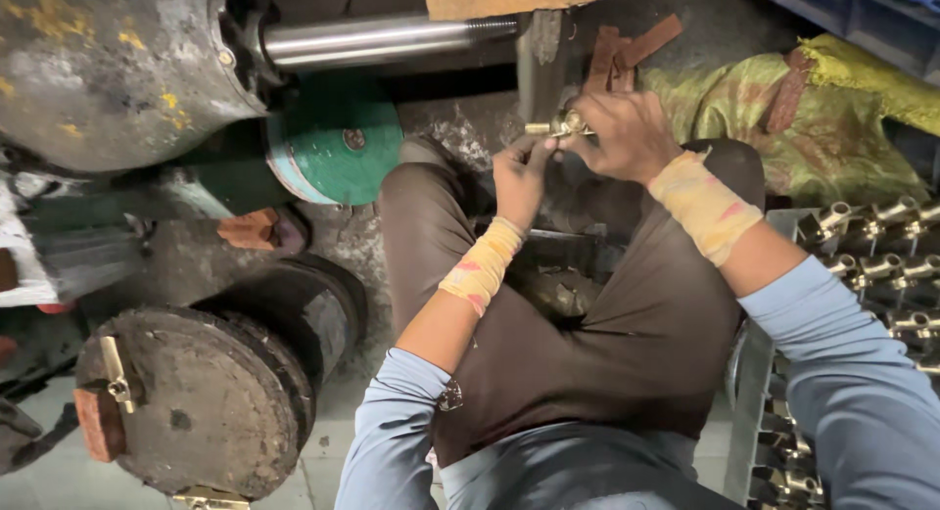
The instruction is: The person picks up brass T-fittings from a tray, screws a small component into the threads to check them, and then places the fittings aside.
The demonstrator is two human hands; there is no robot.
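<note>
My left hand (521, 173) and my right hand (621, 134) meet above my knees, both gripping a small brass fitting (558, 127). The fitting's stub sticks out to the left between my fingertips. Both wrists are wrapped in yellowish cloth bands. A steel shaft (377, 38) runs from a large grey machine body (108, 65) toward the fitting, ending just left of and above it.
A green disc (338, 143) sits below the shaft. A dark round drum (201, 393) with a brass piece lies at lower left. A metal tray (759, 373) of several brass fittings stands at right. Yellow-green cloth (783, 109) lies behind.
</note>
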